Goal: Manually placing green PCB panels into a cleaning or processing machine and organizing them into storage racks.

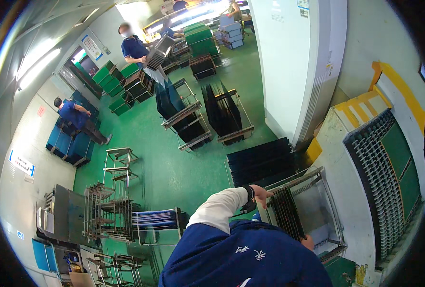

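Note:
Both my hands are at a metal rack (339, 225) close on the right, with a row of thin dark panels (287, 213) standing side by side in its left part. My left hand (260, 195), below a white sleeve and a black wristband, grips the far end of the panels with its fingers bent over their edge. At their near end my right hand (308, 242) is closed round the edge. My blue-clad shoulder hides most of the right arm. The rack's right part shows a bare pale plate.
Right of me stands a machine with rows of rollers (373, 186). More dark panels (262, 160) and loaded racks (226, 112) stand ahead. Metal racks (112, 210) crowd the left. One co-worker (138, 48) carries a rack; another (76, 115) bends by blue crates (68, 143).

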`<state>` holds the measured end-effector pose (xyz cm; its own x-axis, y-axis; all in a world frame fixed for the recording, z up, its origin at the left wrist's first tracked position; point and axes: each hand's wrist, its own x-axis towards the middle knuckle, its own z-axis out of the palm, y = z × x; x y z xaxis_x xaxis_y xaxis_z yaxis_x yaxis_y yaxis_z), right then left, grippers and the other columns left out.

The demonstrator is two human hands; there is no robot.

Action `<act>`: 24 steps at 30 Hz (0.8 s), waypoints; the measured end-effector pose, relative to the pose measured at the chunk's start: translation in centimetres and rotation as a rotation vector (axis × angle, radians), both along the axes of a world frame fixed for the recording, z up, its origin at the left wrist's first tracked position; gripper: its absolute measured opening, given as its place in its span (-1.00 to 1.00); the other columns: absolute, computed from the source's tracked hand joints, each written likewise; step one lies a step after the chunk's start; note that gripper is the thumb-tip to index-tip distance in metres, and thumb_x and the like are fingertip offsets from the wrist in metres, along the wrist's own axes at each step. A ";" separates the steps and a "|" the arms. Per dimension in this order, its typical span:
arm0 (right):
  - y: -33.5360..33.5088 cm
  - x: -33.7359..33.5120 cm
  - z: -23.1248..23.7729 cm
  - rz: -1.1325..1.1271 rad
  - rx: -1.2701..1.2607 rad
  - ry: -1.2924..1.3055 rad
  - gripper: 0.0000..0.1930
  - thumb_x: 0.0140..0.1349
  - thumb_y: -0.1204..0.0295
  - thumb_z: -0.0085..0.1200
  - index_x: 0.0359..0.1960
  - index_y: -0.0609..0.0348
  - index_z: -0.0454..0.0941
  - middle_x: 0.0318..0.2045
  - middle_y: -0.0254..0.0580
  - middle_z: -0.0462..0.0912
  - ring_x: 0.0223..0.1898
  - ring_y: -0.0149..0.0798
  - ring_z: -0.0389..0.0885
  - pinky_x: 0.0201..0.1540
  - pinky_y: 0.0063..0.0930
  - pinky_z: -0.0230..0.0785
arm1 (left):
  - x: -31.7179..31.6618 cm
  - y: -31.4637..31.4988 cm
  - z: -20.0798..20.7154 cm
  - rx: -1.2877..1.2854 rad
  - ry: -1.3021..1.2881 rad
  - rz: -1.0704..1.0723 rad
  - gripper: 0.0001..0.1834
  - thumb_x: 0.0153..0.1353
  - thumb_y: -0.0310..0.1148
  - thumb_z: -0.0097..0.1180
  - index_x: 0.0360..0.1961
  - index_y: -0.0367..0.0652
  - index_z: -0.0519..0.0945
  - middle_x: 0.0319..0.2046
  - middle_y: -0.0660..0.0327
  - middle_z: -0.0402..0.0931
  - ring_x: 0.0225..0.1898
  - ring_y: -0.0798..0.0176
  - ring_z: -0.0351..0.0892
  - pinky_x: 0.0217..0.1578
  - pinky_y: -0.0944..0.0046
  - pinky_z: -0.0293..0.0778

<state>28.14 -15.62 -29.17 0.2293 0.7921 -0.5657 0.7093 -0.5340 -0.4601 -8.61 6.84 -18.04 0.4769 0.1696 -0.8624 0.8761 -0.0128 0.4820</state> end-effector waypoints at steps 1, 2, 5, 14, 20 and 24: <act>-0.2 0.2 -0.3 0.000 0.017 0.002 -0.54 0.06 0.30 0.09 0.00 0.30 0.52 -0.07 0.19 0.58 0.00 0.13 0.52 0.06 -0.17 0.33 | 0.3 0.1 0.2 0.015 0.008 -0.009 0.16 0.09 -0.16 0.25 0.43 0.12 -0.42 0.16 0.29 0.45 0.11 0.22 0.46 -0.29 0.24 0.52; -0.4 0.4 -0.6 0.000 0.035 0.005 -0.54 0.06 0.31 0.09 0.00 0.29 0.52 -0.07 0.19 0.58 0.00 0.13 0.53 0.05 -0.17 0.33 | 0.6 0.1 0.6 0.030 0.017 -0.018 0.16 0.08 -0.16 0.26 0.43 0.12 -0.42 0.16 0.28 0.44 0.10 0.22 0.46 -0.29 0.24 0.52; -0.5 0.2 -0.8 -0.018 0.061 -0.003 -0.57 0.06 0.31 0.08 -0.04 0.28 0.54 -0.10 0.19 0.59 -0.02 0.13 0.53 0.02 -0.15 0.35 | 0.3 0.0 -0.8 0.061 0.017 -0.002 0.19 0.06 -0.14 0.29 0.43 0.15 -0.41 0.14 0.23 0.46 0.09 0.24 0.47 -0.27 0.24 0.53; -0.5 0.6 -1.7 0.049 0.157 0.046 -0.65 0.07 0.28 0.04 -0.20 0.30 0.58 -0.30 0.21 0.62 -0.23 0.22 0.58 -0.19 -0.05 0.39 | 0.6 0.2 -0.8 0.022 0.041 -0.002 0.17 0.07 -0.20 0.28 0.43 0.28 -0.42 0.02 0.24 0.56 -0.32 0.34 0.57 -0.26 0.19 0.55; -0.4 0.2 -0.1 0.027 0.111 0.044 -0.70 0.08 0.32 0.05 -0.27 0.33 0.58 -0.31 0.24 0.61 -0.22 0.25 0.56 -0.19 -0.03 0.37 | 0.6 0.0 0.7 0.018 0.016 -0.014 0.15 0.09 -0.22 0.24 0.43 0.25 -0.41 -0.02 0.17 0.58 -0.40 0.36 0.55 -0.25 0.18 0.55; -0.7 0.5 -1.7 0.030 0.161 -0.010 -0.72 0.07 0.33 0.07 -0.32 0.34 0.57 -0.35 0.24 0.60 -0.25 0.27 0.55 -0.21 -0.02 0.36 | 0.6 0.0 1.1 0.024 0.017 -0.024 0.13 0.10 -0.19 0.24 0.43 0.23 -0.40 0.07 0.13 0.50 -0.27 0.29 0.58 -0.20 0.13 0.56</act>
